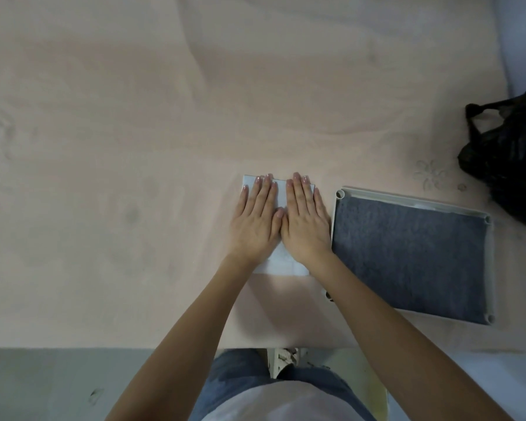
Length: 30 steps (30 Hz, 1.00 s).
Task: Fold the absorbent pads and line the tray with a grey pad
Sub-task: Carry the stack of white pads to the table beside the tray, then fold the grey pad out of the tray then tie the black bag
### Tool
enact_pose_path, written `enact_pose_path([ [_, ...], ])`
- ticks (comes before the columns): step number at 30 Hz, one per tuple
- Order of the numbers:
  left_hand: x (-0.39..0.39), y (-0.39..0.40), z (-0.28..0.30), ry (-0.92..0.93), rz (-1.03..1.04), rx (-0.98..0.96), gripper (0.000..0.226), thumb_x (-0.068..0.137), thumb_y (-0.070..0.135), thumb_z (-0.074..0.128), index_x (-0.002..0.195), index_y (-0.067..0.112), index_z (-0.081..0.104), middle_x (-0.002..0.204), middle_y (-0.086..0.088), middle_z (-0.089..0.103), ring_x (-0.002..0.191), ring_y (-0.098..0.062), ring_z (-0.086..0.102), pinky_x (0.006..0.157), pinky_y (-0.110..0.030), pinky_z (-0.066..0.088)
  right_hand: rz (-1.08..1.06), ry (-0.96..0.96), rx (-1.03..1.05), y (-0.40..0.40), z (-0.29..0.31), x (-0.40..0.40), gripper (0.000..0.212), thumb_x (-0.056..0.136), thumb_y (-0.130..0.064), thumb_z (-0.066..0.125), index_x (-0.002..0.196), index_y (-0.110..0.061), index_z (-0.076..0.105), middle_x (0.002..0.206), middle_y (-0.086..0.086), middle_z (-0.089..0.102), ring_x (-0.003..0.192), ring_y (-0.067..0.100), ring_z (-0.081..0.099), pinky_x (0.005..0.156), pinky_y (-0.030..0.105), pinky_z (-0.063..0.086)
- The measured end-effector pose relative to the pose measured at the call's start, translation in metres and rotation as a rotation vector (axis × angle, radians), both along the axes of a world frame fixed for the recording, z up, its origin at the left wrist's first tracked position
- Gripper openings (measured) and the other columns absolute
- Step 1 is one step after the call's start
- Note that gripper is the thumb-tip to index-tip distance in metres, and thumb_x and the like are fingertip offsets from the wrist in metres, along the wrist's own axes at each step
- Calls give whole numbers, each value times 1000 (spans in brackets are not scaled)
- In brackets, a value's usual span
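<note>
The folded white pad (281,189) lay at the centre of the frame, under both hands. The left hand (255,221) and the right hand (305,221) lay flat, side by side, fingers extended and palms pressed down on the pad; neither gripped anything. The thumbs touched between them. The pad rested on the pale pink surface (134,147). Just beside the right hand, the tray (490,268) held the grey pad (413,253), which covered its floor. A black plastic bag (510,159) sat at the right edge of the frame.
</note>
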<state>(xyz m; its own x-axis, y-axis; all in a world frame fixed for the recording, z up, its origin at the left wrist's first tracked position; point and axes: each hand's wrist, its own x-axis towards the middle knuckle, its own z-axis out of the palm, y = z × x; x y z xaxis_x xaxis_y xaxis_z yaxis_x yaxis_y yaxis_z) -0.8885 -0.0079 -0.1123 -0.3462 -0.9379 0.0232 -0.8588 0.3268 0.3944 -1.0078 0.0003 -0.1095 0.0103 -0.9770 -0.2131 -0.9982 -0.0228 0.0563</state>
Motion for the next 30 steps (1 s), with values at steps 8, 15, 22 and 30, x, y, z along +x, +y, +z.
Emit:
enact_pose_path([
  [8, -2, 1, 2, -12, -1, -26, 55, 97, 29, 23, 141, -2, 36, 150, -16, 32, 140, -30, 28, 116, -45, 24, 3, -15, -11, 1, 0, -1, 60, 92, -36, -5, 142, -6, -20, 155, 8, -20, 145, 22, -15, 119, 39, -4],
  [15, -3, 2, 5, -5, 10, -67, 52, 95, 26, 29, 138, -1, 43, 146, -16, 40, 136, -32, 36, 113, -47, 29, -13, 6, 8, 0, 3, -1, 60, 93, -36, -5, 144, -7, -20, 157, 11, -18, 145, 24, -16, 119, 40, -6],
  [22, 1, 17, 2, -37, 107, -68, 48, 94, 15, 49, 138, -3, 41, 147, -18, 38, 137, -33, 32, 115, -46, 20, -1, -33, 20, 33, 1, 10, 61, 97, -36, -5, 149, -5, -6, 157, 13, -10, 145, 24, -11, 119, 42, -2],
  [30, -8, 19, 17, -141, 167, 28, 54, 98, 28, 22, 145, 3, 29, 154, -12, 25, 144, -28, 18, 119, -42, 4, 25, -260, -44, 34, 39, -11, 58, 102, -36, 16, 149, -6, 1, 158, 10, -7, 146, 22, -10, 117, 36, -14],
])
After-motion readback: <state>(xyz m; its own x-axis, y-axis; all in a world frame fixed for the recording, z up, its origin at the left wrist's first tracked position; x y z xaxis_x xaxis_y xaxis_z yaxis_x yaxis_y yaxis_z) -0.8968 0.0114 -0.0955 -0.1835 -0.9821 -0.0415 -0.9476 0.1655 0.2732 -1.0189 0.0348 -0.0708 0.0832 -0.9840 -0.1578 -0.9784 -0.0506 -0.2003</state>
